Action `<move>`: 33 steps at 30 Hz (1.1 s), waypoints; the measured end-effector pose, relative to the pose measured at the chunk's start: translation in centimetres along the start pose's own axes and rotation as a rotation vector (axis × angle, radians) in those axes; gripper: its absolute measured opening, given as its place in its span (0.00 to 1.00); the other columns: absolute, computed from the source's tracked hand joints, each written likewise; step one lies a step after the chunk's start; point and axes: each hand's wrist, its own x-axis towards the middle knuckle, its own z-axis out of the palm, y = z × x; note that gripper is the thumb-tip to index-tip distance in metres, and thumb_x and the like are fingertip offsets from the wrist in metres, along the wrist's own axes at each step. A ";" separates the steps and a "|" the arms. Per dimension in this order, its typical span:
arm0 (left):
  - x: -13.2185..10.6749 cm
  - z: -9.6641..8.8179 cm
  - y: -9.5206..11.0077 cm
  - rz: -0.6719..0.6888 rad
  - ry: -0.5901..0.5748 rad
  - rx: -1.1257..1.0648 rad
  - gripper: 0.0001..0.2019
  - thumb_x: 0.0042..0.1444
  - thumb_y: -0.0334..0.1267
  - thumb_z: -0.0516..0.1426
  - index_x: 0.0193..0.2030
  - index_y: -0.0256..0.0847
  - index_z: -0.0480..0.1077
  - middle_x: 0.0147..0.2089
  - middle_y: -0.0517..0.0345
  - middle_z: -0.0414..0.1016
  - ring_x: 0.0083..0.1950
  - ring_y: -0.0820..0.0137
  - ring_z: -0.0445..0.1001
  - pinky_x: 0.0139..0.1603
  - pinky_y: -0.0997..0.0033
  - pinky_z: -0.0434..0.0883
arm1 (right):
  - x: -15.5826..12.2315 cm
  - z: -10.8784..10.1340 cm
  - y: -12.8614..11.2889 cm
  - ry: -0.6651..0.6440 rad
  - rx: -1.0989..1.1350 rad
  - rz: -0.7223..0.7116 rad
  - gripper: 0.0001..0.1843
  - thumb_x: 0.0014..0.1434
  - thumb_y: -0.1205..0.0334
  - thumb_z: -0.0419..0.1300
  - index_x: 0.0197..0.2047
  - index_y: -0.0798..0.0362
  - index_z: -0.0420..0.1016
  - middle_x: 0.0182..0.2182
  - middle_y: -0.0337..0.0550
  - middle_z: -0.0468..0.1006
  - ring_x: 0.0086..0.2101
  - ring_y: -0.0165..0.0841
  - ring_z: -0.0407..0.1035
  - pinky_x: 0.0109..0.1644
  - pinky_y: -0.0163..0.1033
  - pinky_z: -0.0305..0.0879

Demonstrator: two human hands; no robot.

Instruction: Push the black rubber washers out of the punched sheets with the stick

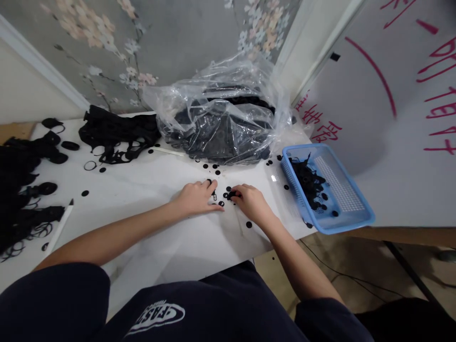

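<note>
My left hand [195, 198] lies on the white tabletop with its thumb stretched out and its fingers apart. A small black disc [209, 181] is at its fingertips, and I cannot tell whether they touch it. My right hand [251, 202] is closed in a pinch on a small black piece [233, 194], partly hidden by the fingers. Between the hands lie several flat black discs [221, 204]. Another black disc [249, 224] rests apart, below my right hand.
A clear plastic bag [228, 128] of black parts stands at the back. A blue basket [351, 190] with black pieces sits at the right edge. Black perforated scraps [117, 130] and a black heap [17, 185] lie left, near a white pen [61, 227].
</note>
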 end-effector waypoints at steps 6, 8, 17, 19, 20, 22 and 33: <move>0.0 0.5 1.7 -0.027 0.048 0.048 0.30 0.66 0.56 0.40 0.60 0.32 0.59 0.42 0.42 0.74 0.38 0.56 0.76 0.28 0.68 0.64 | 0.2 0.0 0.2 0.004 0.065 -0.004 0.28 0.55 0.61 0.65 0.59 0.55 0.67 0.44 0.49 0.75 0.37 0.36 0.72 0.43 0.39 0.66; 0.0 0.6 1.7 0.010 0.043 0.039 0.24 0.69 0.49 0.38 0.58 0.34 0.60 0.42 0.43 0.74 0.38 0.57 0.76 0.28 0.68 0.64 | 0.6 -0.1 0.1 -0.029 0.039 -0.011 0.25 0.56 0.63 0.65 0.57 0.53 0.69 0.42 0.47 0.75 0.37 0.36 0.72 0.43 0.39 0.65; 0.3 1.2 2.1 0.200 0.023 -0.080 0.13 0.62 0.26 0.46 0.50 0.36 0.65 0.40 0.48 0.75 0.35 0.63 0.76 0.30 0.69 0.66 | 0.4 1.2 -1.3 -0.003 -0.120 -0.106 0.12 0.62 0.74 0.51 0.38 0.59 0.76 0.34 0.51 0.77 0.36 0.39 0.70 0.42 0.40 0.62; 0.5 1.3 1.7 0.210 0.036 -0.129 0.11 0.63 0.27 0.46 0.48 0.36 0.65 0.39 0.49 0.76 0.35 0.63 0.77 0.30 0.69 0.66 | 0.1 1.5 -1.1 0.012 -0.099 -0.112 0.12 0.61 0.74 0.50 0.39 0.58 0.75 0.35 0.51 0.77 0.37 0.39 0.70 0.43 0.39 0.63; 0.7 1.2 1.4 0.208 0.046 -0.158 0.10 0.63 0.27 0.47 0.47 0.36 0.66 0.38 0.50 0.76 0.35 0.63 0.77 0.30 0.69 0.65 | 0.1 1.4 -0.9 0.017 -0.089 -0.114 0.12 0.61 0.74 0.51 0.40 0.58 0.75 0.36 0.51 0.77 0.38 0.38 0.70 0.43 0.38 0.63; 1.4 0.7 0.9 0.180 0.073 -0.221 0.09 0.65 0.30 0.46 0.46 0.36 0.66 0.35 0.51 0.77 0.33 0.63 0.76 0.29 0.69 0.65 | -0.1 0.6 -0.1 0.056 -0.033 -0.094 0.10 0.60 0.72 0.52 0.40 0.56 0.74 0.36 0.48 0.78 0.36 0.36 0.71 0.42 0.37 0.65; 13.9 -8.4 15.0 0.341 0.256 -0.505 0.16 0.71 0.41 0.38 0.53 0.46 0.63 0.54 0.52 0.74 0.51 0.76 0.75 0.46 0.75 0.69 | -5.3 -8.5 11.7 0.672 -0.089 0.590 0.27 0.51 0.57 0.49 0.46 0.60 0.79 0.38 0.62 0.80 0.38 0.53 0.73 0.39 0.53 0.65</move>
